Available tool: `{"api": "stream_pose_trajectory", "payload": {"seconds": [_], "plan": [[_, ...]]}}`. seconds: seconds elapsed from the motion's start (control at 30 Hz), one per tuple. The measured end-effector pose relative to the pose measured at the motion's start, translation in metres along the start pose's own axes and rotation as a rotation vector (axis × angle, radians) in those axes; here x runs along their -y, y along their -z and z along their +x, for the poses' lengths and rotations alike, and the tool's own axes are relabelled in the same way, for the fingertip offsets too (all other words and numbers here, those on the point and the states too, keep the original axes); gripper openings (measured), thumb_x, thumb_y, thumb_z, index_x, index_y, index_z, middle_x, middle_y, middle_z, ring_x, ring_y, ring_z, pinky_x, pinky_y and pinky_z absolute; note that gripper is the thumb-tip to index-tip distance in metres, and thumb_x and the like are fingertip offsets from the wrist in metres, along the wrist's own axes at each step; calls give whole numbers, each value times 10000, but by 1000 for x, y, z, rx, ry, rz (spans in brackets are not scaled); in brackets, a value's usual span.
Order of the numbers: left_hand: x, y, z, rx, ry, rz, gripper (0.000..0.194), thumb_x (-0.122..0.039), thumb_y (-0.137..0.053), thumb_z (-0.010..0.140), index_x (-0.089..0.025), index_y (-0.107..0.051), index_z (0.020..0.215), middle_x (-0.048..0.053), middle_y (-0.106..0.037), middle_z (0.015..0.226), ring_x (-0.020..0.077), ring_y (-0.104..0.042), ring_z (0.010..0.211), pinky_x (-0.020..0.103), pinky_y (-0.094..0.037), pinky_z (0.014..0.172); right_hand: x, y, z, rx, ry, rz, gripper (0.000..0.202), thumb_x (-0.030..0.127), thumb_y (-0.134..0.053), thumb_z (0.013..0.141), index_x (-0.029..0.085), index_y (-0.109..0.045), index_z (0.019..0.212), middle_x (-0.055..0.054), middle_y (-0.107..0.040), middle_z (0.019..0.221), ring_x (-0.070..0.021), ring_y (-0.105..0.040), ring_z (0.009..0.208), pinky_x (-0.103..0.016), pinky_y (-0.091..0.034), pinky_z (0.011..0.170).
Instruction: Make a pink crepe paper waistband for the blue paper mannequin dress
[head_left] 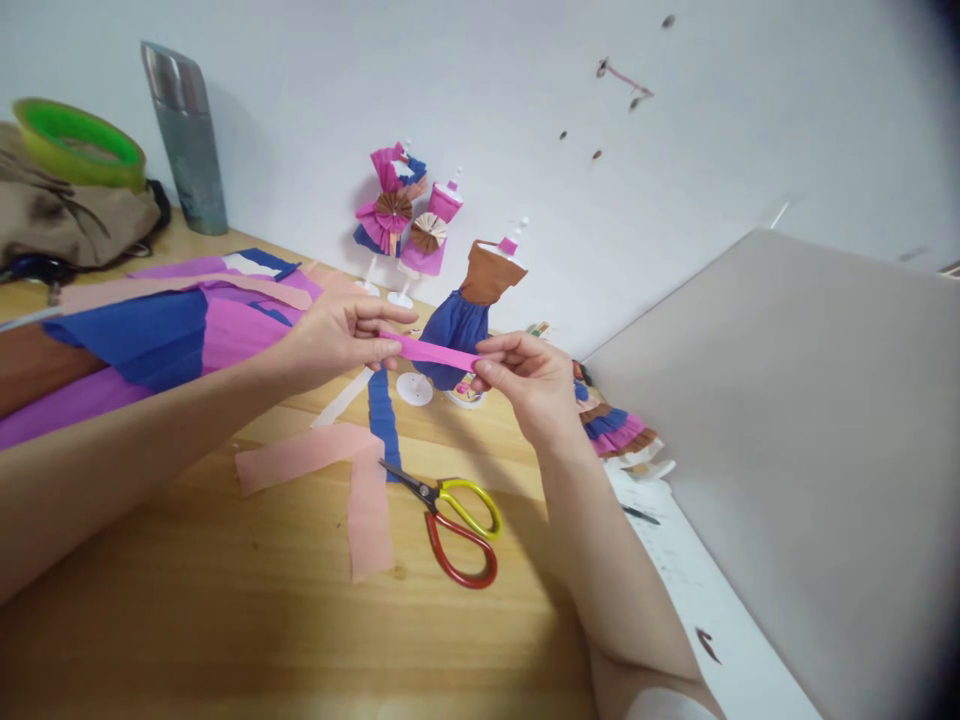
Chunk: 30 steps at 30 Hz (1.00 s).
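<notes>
A narrow pink crepe paper strip [436, 352] is stretched between my two hands above the table. My left hand [341, 332] pinches one end between thumb and fingers, and my right hand [529, 378] pinches the other. Just behind the strip stands a small dress form [491, 272] with a brown top and a blue skirt. Below my hands lie scissors [427, 494] with one yellow and one red handle, their tips touching a peach paper strip [369, 510]. A blue strip [384, 420] and a pale strip [341, 398] lie nearer my left hand.
Crepe paper sheets [150, 340] in several colours cover the left side. A grey-green bottle [193, 150], a tape roll [79, 140] and a brown bag [67, 215] stand behind. Two dressed forms [409, 215] stand by the wall. A grey panel [787, 400] bounds the right, beside a ruffled dress [619, 425].
</notes>
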<state>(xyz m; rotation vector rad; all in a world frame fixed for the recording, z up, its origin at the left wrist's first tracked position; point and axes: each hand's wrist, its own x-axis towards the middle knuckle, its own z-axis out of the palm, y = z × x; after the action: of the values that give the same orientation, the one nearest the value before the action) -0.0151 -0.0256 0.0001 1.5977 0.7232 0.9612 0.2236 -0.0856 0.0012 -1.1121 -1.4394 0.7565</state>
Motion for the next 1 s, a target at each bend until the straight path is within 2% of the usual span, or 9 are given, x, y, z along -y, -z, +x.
{"api": "stream_pose_trajectory", "payload": {"seconds": [0.07, 0.13, 0.2, 0.27, 0.37, 0.43, 0.6, 0.9, 1.0], "plan": [[-1, 2, 0, 27, 28, -32, 365, -137, -724, 787, -98, -708, 1149, -4, -723, 663, 126, -691, 621, 217, -536, 608, -1, 1, 0, 6, 1, -11, 209, 267, -853, 672, 194, -726, 821, 9, -720, 638, -125, -663, 522, -249, -533, 519], [1, 5, 0, 60, 68, -100, 304, -264, -702, 847, -98, -716, 1102, 28, -738, 696, 146, -700, 613, 241, -551, 600, -1, 1, -1, 16, -8, -17, 217, 276, -858, 672, 193, -726, 823, 10, -717, 637, -127, -665, 526, -257, -545, 531], [4, 7, 1, 89, 113, -157, 343, -403, -654, 896, -95, -724, 1029, 66, -751, 731, 161, -705, 605, 259, -554, 583, 0, 0, -1, 27, -17, -12, 221, 280, -863, 668, 191, -728, 818, 13, -715, 628, -126, -664, 522, -258, -550, 534], [7, 7, 2, 118, 146, -128, 380, -470, -658, 890, -98, -732, 907, 86, -752, 727, 157, -696, 589, 247, -536, 555, 1, -2, -2, 35, -23, -6, 222, 281, -868, 661, 190, -731, 810, 15, -714, 617, -124, -664, 517, -253, -549, 529], [7, 7, 4, 203, 184, 41, 345, -429, -728, 849, -122, -712, 693, 65, -718, 624, 124, -653, 529, 214, -503, 520, 3, -3, -3, 50, -35, -5, 230, 290, -877, 654, 190, -732, 803, 16, -711, 608, -129, -666, 516, -257, -553, 529], [7, 7, 5, 251, 193, 95, 308, -355, -747, 840, -143, -694, 624, 37, -689, 563, 102, -616, 477, 201, -488, 496, 4, -4, -4, 65, -44, -2, 227, 291, -874, 659, 189, -733, 804, 11, -712, 609, -135, -669, 521, -263, -555, 532], [7, 10, 7, 263, 191, 64, 187, -227, -771, 810, -156, -712, 647, 20, -694, 561, 103, -632, 475, 191, -499, 478, 6, -2, -4, 73, -59, -28, 217, 287, -865, 657, 183, -737, 798, 0, -714, 614, -141, -671, 528, -268, -553, 528], [5, 11, 4, 294, 232, 69, 148, -236, -802, 742, -156, -708, 660, 24, -715, 592, 124, -656, 489, 197, -507, 471, 8, 1, -3, 68, -74, -61, 197, 275, -859, 651, 177, -734, 768, 5, -695, 588, -127, -649, 504, -255, -547, 515], [7, 16, 5, 348, 259, 104, 125, -270, -793, 748, -163, -737, 715, 38, -733, 627, 143, -675, 538, 211, -516, 508, 9, 0, -5, 82, -76, -65, 193, 276, -857, 650, 176, -732, 759, 11, -685, 586, -119, -639, 492, -247, -535, 501]]}}
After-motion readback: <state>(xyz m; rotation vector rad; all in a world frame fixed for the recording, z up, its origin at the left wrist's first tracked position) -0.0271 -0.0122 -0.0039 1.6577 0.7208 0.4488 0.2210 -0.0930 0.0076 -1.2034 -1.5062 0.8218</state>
